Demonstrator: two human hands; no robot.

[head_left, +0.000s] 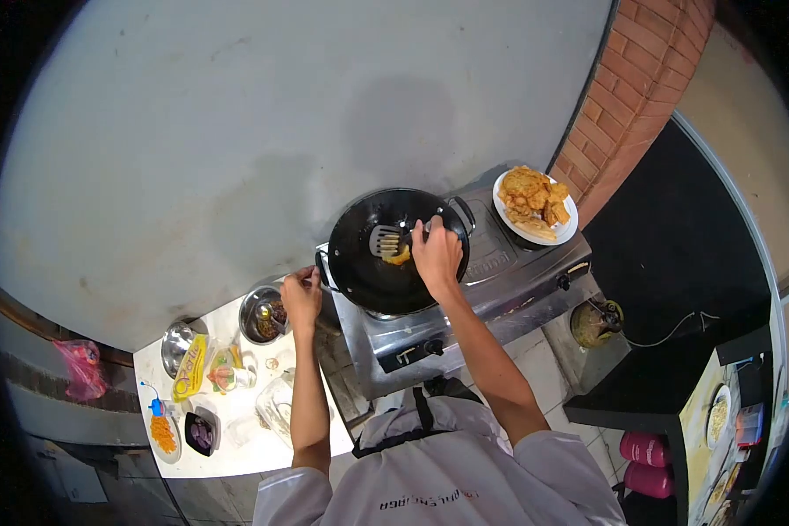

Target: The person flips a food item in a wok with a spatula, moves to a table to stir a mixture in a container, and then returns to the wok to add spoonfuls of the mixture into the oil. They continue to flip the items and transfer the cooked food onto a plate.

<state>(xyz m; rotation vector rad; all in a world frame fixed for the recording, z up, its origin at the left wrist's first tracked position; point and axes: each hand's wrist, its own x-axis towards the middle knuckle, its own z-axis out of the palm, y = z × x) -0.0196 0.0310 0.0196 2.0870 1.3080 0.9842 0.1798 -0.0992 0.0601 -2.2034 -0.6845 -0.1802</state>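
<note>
Grey wall (237, 105) rose behind a steel stove (491, 294), with a strip of red brick (622, 96) to the right. The right hand (438, 257) was closed around the handle of a slotted turner (386, 241), its fingers bent over the pan from the right side. The turner's flat head lay low inside a black pan (386, 294), with a small yellow piece of food (399, 257) at its edge; whether the piece rested on the metal or only touched it could not be told. The left hand (302, 298) had its fingers drawn together at the pan's left handle (322, 266), but how firmly they pinched it did not show.

To the right, on the stove's other side, a white plate (572, 215) bore a heap of golden fried pieces (528, 191). To the left stood a white table (215, 463) with a metal bowl (248, 324) of dark bits, a yellow packet (189, 368), orange shreds (162, 433) on a plate and purple pieces (201, 433) in a black dish.

Judging by the plate, much frying was done, and the small piece seemed to be all the food in the pan. The shreds and purple pieces looked cut but uncooked, so that part appeared undone.
</note>
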